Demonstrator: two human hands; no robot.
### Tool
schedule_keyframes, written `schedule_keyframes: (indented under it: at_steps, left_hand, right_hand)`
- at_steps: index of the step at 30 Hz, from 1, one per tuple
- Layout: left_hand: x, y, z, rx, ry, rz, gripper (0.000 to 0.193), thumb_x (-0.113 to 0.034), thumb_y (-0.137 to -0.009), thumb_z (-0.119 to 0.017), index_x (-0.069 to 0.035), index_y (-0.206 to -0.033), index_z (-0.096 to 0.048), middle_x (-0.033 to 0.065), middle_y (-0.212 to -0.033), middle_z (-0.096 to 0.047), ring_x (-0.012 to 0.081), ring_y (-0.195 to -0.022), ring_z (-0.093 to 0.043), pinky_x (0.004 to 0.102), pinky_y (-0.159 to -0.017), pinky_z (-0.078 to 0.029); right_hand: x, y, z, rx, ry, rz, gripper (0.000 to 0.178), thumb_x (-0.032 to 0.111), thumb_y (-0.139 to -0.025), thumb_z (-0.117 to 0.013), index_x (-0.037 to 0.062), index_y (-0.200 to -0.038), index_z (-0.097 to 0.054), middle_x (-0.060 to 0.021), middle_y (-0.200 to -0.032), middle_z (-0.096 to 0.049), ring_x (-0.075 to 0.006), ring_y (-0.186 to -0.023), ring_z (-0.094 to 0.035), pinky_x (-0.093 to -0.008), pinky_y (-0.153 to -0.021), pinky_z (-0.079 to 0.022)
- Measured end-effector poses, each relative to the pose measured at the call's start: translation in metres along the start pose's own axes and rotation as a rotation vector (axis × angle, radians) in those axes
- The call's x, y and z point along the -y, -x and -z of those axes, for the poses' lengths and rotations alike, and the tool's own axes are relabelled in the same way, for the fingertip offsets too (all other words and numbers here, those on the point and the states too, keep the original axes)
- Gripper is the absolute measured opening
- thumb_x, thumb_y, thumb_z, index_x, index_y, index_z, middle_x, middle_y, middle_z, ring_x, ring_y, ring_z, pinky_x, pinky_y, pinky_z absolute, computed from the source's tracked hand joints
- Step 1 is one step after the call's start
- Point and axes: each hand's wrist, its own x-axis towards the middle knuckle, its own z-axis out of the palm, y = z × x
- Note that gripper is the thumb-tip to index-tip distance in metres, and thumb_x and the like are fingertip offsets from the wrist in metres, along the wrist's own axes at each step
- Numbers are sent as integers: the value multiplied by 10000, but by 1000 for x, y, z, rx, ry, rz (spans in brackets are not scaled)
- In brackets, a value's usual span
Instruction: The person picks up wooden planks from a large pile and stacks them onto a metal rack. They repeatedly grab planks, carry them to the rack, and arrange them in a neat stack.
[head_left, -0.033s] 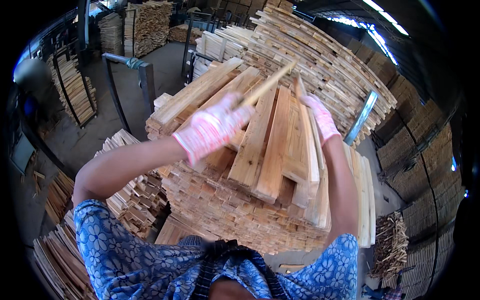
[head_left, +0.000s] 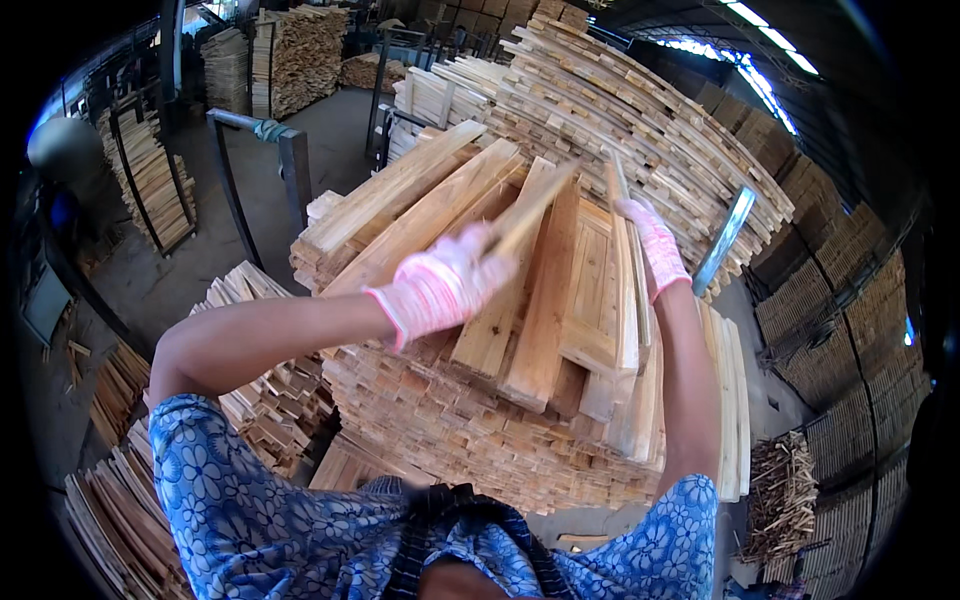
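My left hand [head_left: 447, 281], in a pink-and-white knit glove, is closed round a thin wooden slat [head_left: 541, 203]. The slat slants away to the far right above the pile, and motion smears it a little. On the right side of the pile my right hand [head_left: 657, 243], gloved alike, grips wooden boards [head_left: 624, 290] tilted up on edge; its fingers are partly hidden behind them. Between the hands, loose planks [head_left: 545, 330] lie lengthwise on a tall stack of lumber [head_left: 450, 415] whose cut ends face me.
A higher lumber stack [head_left: 640, 130] rises behind, with a metal post [head_left: 724, 240] at its right. To the left stands a metal frame [head_left: 293, 175]. Lower wood piles [head_left: 265, 400] flank me on the left, and scrap sticks [head_left: 780, 490] lie at the right.
My left hand has come nearer and slightly right, lowering the slat toward the planks. The right hand has shifted a little rightward with the tilted boards.
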Motion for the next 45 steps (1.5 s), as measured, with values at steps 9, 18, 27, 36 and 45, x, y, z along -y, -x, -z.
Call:
schedule_keyframes:
  at_steps: [9, 18, 27, 36, 45]
  left_hand:
    - [-73, -93, -12, 384, -457, 102, 760, -534, -838, -620, -6, -1367, -483, 288, -1382, -493, 441, -1237, -560, 537, -979, -492]
    - [-15, -133, -20, 185, 346, 155, 989, -404, -731, -784, 4, -1518, -346, 231, -1368, -563, 301, -1255, -545, 376, -1037, -443]
    - [-2, -120, 150, 134, 365, -85, 856, -468, -807, -733, -101, -1506, -401, 160, -1259, -579, 227, -1009, -624, 319, -845, -533]
    - [70, -70, 213, 6, 324, -14, 875, -446, -843, -685, -88, -1558, -331, 179, -1450, -483, 231, -1223, -544, 352, -1014, -459]
    - [100, -47, 227, -55, 341, 42, 880, -372, -831, -725, -46, -1548, -333, 175, -1482, -468, 262, -1323, -485, 364, -1107, -385]
  right_hand:
    - [-36, -32, 31, -145, 0, 176, 861, 264, -836, -736, 22, -1541, -304, -178, -1395, -524, -279, -1233, -537, -383, -1018, -456]
    - [-43, -38, 4, -70, 201, 183, 834, 313, -874, -707, 40, -1549, -301, -167, -1401, -524, -276, -1236, -531, -393, -1002, -467]
    - [-77, -59, -35, 61, 799, 43, 841, 326, -805, -716, -9, -1493, -366, -282, -1374, -558, -370, -1280, -555, -408, -1034, -442]
    - [-51, -78, -66, 93, 1067, 58, 763, 363, -880, -644, -49, -1471, -395, -236, -1480, -485, -354, -1383, -458, -382, -1130, -357]
    - [-18, -50, -61, -56, 731, 241, 779, 443, -888, -633, -7, -1480, -398, -251, -1421, -531, -367, -1313, -519, -386, -1091, -394]
